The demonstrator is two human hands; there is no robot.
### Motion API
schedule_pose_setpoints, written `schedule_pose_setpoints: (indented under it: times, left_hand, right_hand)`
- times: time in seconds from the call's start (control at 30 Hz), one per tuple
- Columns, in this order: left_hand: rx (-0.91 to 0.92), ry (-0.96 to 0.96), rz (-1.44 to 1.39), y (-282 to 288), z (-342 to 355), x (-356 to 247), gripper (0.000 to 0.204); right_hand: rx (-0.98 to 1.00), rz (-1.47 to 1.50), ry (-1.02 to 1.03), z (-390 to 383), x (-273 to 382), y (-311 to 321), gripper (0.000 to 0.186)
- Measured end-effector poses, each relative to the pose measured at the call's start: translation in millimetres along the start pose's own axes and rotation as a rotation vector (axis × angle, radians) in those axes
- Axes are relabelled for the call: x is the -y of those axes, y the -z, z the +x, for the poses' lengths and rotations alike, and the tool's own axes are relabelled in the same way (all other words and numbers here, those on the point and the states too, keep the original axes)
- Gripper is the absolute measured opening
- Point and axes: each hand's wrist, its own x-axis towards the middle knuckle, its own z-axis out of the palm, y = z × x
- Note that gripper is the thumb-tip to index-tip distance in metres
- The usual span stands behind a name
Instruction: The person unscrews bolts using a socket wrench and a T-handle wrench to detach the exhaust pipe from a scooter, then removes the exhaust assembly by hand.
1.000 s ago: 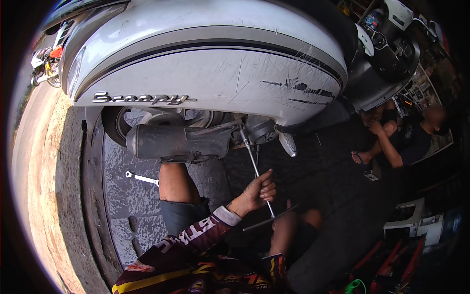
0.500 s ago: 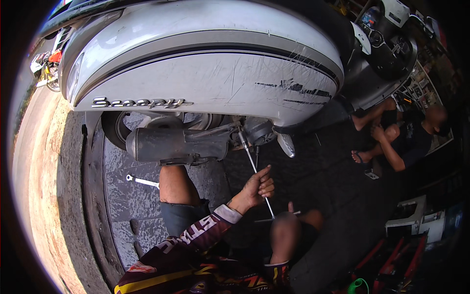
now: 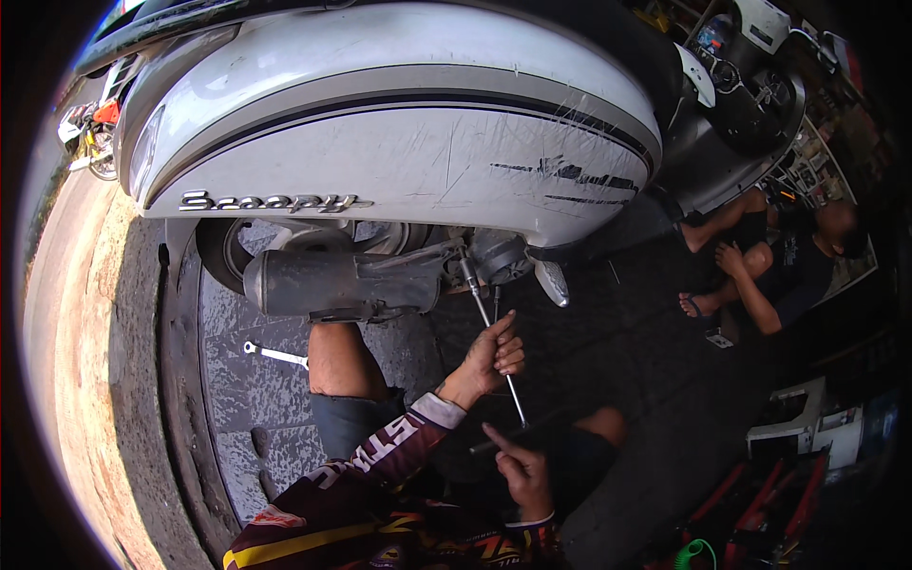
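Note:
A long T-handle socket wrench (image 3: 515, 399) slants down from the underside of a white scooter (image 3: 399, 157). Its socket end meets the metal parts beside the dark exhaust muffler (image 3: 313, 283). My left hand (image 3: 496, 353) is closed loosely around the shaft, thumb pointing up along it. Close to the wrench's crossbar is my right hand (image 3: 525, 475), its index finger stretched out and the other fingers partly bent. It appears to touch the bar without gripping it; the exact contact is hard to see. The fastener under the socket is hidden.
A combination spanner (image 3: 275, 353) lies on the floor left of my bent knee (image 3: 347, 361). Another person (image 3: 788, 266) sits low at the right, near another scooter (image 3: 731, 114). Red metal stands (image 3: 760, 513) and a green coiled cord (image 3: 695, 553) are at the lower right.
My right hand has shifted left and down, and its index finger now points up-left. The crossbar has turned. My left hand stays around the shaft, slightly shifted left.

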Motion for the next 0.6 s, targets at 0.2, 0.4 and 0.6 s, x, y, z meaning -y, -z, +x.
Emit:
schedule_pose_setpoints:
  times: [0.2, 0.4, 0.6]
  left_hand:
    - [-0.016, -0.026, -0.004, 9, 7, 1, 0.046]
    - [0.021, -0.024, 0.016, -10, -4, -9, 0.046]
    - [-0.032, -0.042, -0.033, 12, -5, -16, 0.046]
  right_hand:
    - [-0.549, 0.524, -0.693, 11, -71, -9, 0.046]
    - [-0.511, 0.314, -0.179, 13, 26, 0, 0.049]
    - [0.076, 0.003, -0.311, -5, -21, -24, 0.045]
